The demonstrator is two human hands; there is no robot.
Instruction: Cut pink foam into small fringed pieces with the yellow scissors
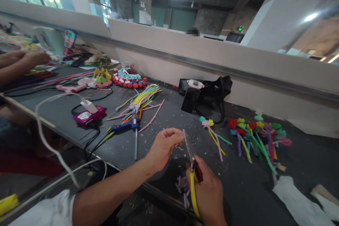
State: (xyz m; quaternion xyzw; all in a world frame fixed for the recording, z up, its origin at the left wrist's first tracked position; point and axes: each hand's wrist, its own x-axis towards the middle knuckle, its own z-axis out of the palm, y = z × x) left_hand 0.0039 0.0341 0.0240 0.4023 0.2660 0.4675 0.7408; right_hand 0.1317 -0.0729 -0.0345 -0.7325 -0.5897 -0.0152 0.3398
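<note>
My left hand is held over the dark table with thumb and forefinger pinched together. Whatever they pinch is too small to make out. Wrapped around the handles of a pair of scissors, one handle yellow and one red and black, is my right hand. The slim, pale blade end points up and away, right beside my left fingertips. Below the scissors lie several short lilac cut pieces. To the right, a small pipe cleaner flower bunch rests on the table.
A blue glue gun lies before a pile of pipe cleaners. Left of it sits a purple power strip with cables. A black bag and phone stand behind; colourful flowers lie right. Another person's hands work far left.
</note>
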